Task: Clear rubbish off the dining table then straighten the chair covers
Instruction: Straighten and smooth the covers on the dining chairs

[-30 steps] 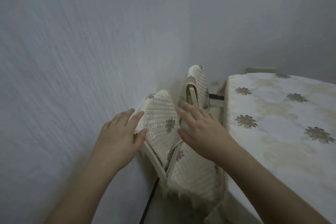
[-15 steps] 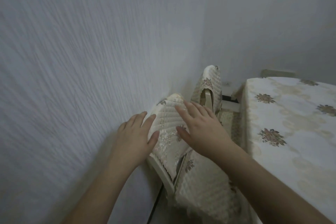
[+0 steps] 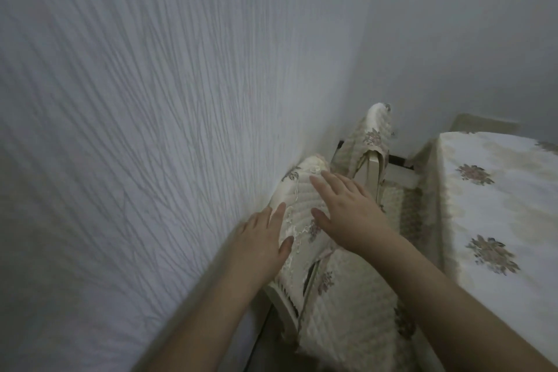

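Observation:
A cream quilted chair cover (image 3: 302, 193) with small flower motifs sits over the backrest of the nearest chair, close against the wall. My left hand (image 3: 259, 241) lies flat on the cover's wall side, fingers straight, thumb on the front face. My right hand (image 3: 347, 211) rests on the front of the same cover with fingers spread, reaching its top edge. The seat cushion cover (image 3: 347, 305) below is partly hidden by my right forearm. A second covered chair back (image 3: 370, 139) stands farther along the wall.
A textured white wall (image 3: 151, 130) runs along the left, almost touching the chair. The dining table with a cream flowered tablecloth (image 3: 489, 205) fills the right side, close beside the chairs. A second wall closes the corner behind.
Both hands have slid a little along the near chair cover, the left one lower on its wall side. My view has shifted left and closer to the chair.

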`<state>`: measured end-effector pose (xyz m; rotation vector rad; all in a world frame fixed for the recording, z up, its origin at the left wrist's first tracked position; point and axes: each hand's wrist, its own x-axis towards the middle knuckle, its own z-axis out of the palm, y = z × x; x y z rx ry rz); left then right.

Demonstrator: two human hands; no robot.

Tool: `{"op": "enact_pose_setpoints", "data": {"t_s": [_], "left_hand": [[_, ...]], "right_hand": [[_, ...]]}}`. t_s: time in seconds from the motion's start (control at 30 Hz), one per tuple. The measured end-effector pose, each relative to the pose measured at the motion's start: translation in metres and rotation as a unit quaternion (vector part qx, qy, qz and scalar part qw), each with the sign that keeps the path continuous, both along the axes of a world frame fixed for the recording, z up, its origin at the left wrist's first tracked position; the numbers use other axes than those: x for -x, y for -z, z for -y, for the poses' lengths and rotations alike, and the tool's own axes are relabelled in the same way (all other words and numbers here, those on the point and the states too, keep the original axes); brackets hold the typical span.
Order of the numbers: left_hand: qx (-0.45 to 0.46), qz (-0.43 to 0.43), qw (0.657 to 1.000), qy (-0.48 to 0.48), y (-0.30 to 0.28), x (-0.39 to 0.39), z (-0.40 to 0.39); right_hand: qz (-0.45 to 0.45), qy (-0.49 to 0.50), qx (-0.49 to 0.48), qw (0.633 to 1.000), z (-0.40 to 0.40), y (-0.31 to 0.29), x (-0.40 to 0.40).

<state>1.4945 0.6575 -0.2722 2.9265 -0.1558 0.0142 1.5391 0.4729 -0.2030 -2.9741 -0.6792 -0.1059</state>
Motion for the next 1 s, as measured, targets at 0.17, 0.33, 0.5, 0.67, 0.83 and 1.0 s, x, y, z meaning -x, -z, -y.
{"op": "enact_pose_setpoints", "data": {"t_s": [0.17, 0.33, 0.5, 0.67, 0.83, 1.0], "left_hand": [[-0.003, -0.035, 0.999, -0.026, 0.029, -0.019, -0.001], [0.023, -0.034, 0.998, -0.056, 0.041, -0.024, 0.002], [0.033, -0.079, 0.989, -0.117, 0.061, -0.031, 0.011], [0.046, -0.120, 0.981, -0.146, 0.079, -0.036, 0.013], [0.086, -0.138, 0.973, -0.162, 0.086, -0.037, 0.020], [0.213, -0.084, 0.947, -0.223, 0.089, -0.039, 0.015]], "right_hand": [[-0.023, -0.023, -0.005, 0.999, -0.006, 0.026, -0.049], [-0.066, -0.047, 0.018, 0.997, -0.015, 0.061, -0.108], [-0.066, -0.074, 0.034, 0.995, -0.018, 0.087, -0.160], [-0.094, -0.095, 0.064, 0.989, -0.029, 0.105, -0.197], [-0.094, -0.124, 0.082, 0.984, -0.032, 0.126, -0.213], [-0.097, -0.137, 0.062, 0.984, -0.027, 0.140, -0.224]]}}
